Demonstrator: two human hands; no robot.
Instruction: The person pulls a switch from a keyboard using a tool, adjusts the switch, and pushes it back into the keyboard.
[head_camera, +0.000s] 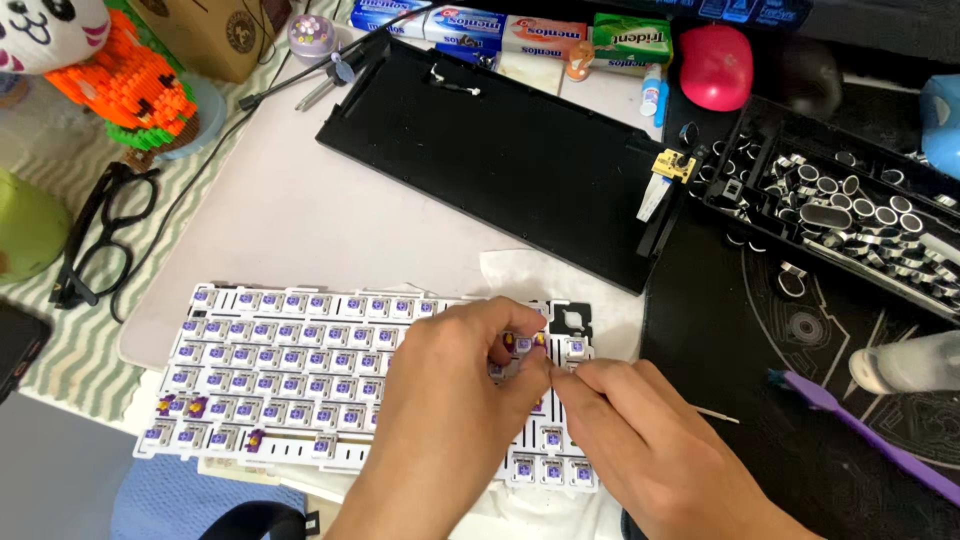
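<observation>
A white keyboard plate (290, 365) filled with purple-stemmed switches lies in front of me on a pale mat. My left hand (450, 400) reaches over its right part and pinches a small purple switch (522, 345) between thumb and fingers. My right hand (640, 440) comes in from the lower right, its fingertips pressed against the same switch beside the left thumb. Both hands hide the switches beneath them. A few sockets near the plate's right end stand empty.
A black keyboard case (500, 150) lies behind the plate. A black tray of keycaps (850, 210) sits at right, a purple brush (860, 425) and a clear bottle (910, 362) below it. Black glasses (105, 235) lie at left, candy packs and a red mouse (716, 66) at the back.
</observation>
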